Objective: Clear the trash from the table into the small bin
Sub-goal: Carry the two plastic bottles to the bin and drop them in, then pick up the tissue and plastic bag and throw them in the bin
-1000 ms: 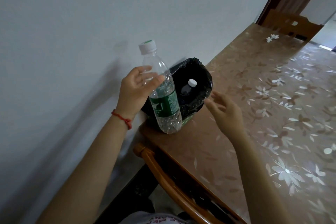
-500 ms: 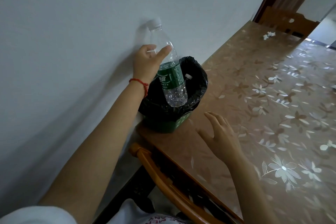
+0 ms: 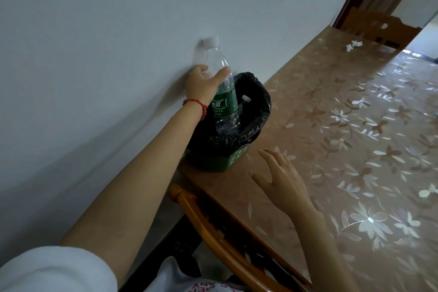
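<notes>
My left hand (image 3: 201, 84) grips a clear plastic bottle (image 3: 224, 104) with a green label and a white cap, held upright with its base inside the mouth of the small green bin (image 3: 221, 162). The bin is lined with a black bag (image 3: 257, 123) and stands at the table's near left corner by the wall. A second bottle's white cap (image 3: 246, 98) shows inside it. Over the table just right of the bin hovers my right hand (image 3: 282, 180), fingers spread and holding nothing. A crumpled white paper (image 3: 353, 45) lies at the far end of the table.
The table (image 3: 343, 140) has a glossy brown cover with a flower pattern. A wooden chair back (image 3: 213, 234) stands at the near edge below my arms. Another wooden chair (image 3: 376, 27) is at the far end. A white wall runs along the left.
My left hand has carried the bottle from in front of the bin to above it and lowered its base into the opening. My right hand has pulled back from the bin towards me.
</notes>
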### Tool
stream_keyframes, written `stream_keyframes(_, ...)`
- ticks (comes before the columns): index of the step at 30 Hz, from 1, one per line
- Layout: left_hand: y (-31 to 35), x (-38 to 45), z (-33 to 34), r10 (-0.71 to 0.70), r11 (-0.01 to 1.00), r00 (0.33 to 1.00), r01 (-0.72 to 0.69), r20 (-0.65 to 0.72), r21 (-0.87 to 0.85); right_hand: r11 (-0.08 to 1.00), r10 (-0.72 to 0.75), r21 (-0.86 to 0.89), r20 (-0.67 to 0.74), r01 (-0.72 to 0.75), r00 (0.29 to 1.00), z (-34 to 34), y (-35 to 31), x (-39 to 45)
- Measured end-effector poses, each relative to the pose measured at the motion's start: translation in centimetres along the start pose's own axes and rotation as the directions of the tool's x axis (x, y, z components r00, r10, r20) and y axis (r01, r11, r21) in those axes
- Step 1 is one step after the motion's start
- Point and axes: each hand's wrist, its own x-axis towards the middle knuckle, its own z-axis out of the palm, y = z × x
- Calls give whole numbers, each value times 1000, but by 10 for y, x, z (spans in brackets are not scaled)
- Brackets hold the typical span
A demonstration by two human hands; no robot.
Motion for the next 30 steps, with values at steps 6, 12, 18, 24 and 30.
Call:
stream_keyframes(6, -7, -17, -1, -47, 998, 998, 46, 47, 41, 1000, -5, -6, 11, 5, 1000, 0, 1, -1)
stream_keyframes(12, -15, -53, -14, 89, 996, 995, -88, 55, -17, 1000, -13, -8, 9, 13, 1000, -1, 1, -5)
stream_keyframes(18, -43, -118, -12, 367, 897, 905, -406, 216, 177, 999, -22, -48, -19, 21, 1000, 2, 4, -12)
stream_keyframes(24, -82, -145, 2, 586, 434, 669, -735, 457, 521, 997, -15, -81, -87, 8, 996, 4, 13, -24)
stream_keyframes(30, -97, -156, 20, 504, 225, 610, -776, 611, 589, 987, 47, -148, -105, -62, 993, 4, 32, -44)
